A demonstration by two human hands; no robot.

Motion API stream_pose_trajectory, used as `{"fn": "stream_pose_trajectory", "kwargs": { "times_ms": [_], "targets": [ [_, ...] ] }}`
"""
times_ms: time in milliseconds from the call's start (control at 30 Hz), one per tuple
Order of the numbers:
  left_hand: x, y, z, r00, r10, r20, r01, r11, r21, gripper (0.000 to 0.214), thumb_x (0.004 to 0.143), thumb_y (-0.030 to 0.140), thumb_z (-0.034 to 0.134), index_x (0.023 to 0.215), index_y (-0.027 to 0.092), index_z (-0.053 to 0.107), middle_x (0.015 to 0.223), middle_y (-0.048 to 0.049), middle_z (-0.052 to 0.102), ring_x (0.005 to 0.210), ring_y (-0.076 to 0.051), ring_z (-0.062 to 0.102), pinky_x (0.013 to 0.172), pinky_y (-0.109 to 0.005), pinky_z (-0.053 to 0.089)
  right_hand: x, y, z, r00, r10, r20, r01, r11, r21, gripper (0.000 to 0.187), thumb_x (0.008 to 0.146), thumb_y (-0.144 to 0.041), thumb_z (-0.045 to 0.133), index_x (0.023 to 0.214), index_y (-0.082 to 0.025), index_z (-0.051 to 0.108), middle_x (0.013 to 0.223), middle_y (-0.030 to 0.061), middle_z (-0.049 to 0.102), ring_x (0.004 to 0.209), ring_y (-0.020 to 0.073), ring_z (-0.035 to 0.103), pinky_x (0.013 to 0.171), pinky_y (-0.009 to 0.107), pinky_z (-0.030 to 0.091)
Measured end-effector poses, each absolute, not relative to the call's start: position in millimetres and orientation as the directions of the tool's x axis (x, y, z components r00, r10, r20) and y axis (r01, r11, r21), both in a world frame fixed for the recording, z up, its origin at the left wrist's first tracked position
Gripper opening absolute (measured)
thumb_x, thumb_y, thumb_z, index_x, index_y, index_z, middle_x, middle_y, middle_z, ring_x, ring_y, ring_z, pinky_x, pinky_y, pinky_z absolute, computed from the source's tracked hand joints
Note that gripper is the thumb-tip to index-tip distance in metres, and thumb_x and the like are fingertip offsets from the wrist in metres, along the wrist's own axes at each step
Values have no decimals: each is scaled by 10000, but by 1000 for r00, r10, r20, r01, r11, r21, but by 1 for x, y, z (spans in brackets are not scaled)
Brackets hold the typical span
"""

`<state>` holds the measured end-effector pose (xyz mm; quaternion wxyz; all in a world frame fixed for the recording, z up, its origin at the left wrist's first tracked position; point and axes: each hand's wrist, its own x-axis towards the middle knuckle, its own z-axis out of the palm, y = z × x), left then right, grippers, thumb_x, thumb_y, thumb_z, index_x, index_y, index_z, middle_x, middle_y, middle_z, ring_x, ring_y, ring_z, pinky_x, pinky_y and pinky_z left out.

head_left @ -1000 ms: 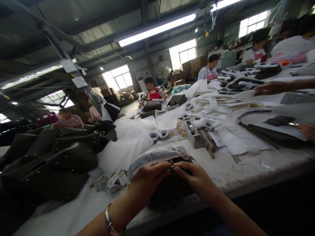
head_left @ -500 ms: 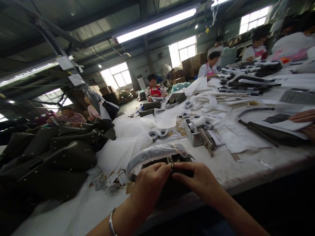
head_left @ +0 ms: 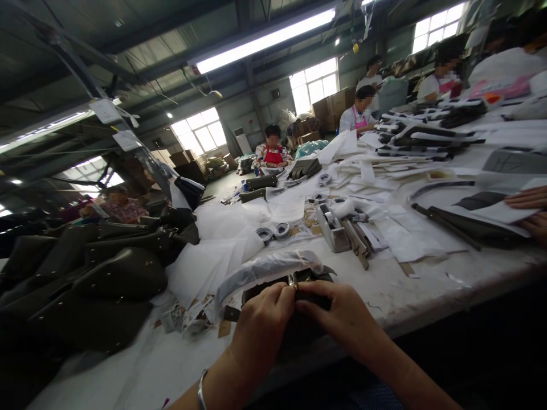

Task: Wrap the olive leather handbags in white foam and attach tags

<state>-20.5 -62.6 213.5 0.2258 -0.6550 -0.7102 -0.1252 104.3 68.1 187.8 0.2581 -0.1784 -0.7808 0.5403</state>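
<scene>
Head-worn view, facing forward and down, tilted, worktable close below

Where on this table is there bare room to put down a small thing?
Mostly bare table lies right of the right hand, between the tape dispenser and its front edge. Another pale patch lies between the dark pile and the left hand. Beyond both hands, white sheets and tape rolls crowd it.

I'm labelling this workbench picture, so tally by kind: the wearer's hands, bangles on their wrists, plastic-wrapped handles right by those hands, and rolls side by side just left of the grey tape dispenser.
Wearer's hands: 2 (left hand, right hand)
Silver bangle: 1
Plastic-wrapped handle: 1
Rolls: 2
Total: 6
</scene>
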Motion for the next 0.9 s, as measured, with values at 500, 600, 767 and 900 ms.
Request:
{"fn": "stream_pose_trajectory", "kwargs": {
  "times_ms": [500,600,767,900],
  "targets": [
    [-35,-59,222,-210,828,520,968,102,229,115,812,110,659,847,219,671,739,31,705,658,-130,674,626,-209,502,109,69,184,-832,491,258,-99,326,-940,289,830,-280,679,1112,-271,744,1119,24,741,1060,255,673,980,367,504],
    [-37,-59,220,-227,826,515,953,78,294,115,818,124,668,867,226,689,758,29,729,682,-135,694,647,-213,523,109,69,185,-833,493,250,-91,323,-942,290,835,-279,680,1118,-276,740,1132,16,736,1077,249,666,983,360,498],
    [-35,-59,219,-250,827,503,941,84,328,79,832,209,710,906,232,697,855,16,759,766,-156,721,705,-239,559,110,66,186,-830,500,247,-62,356,-932,285,843,-263,677,1122,-274,736,1135,13,735,1074,237,666,974,347,497],
    [-30,-60,217,-238,811,535,954,93,284,83,877,215,661,955,231,688,900,8,758,789,-150,724,721,-233,573,110,63,186,-803,515,300,-65,425,-903,314,848,-208,659,1151,-263,722,1132,28,733,1055,229,671,948,334,510]
  ]
}}
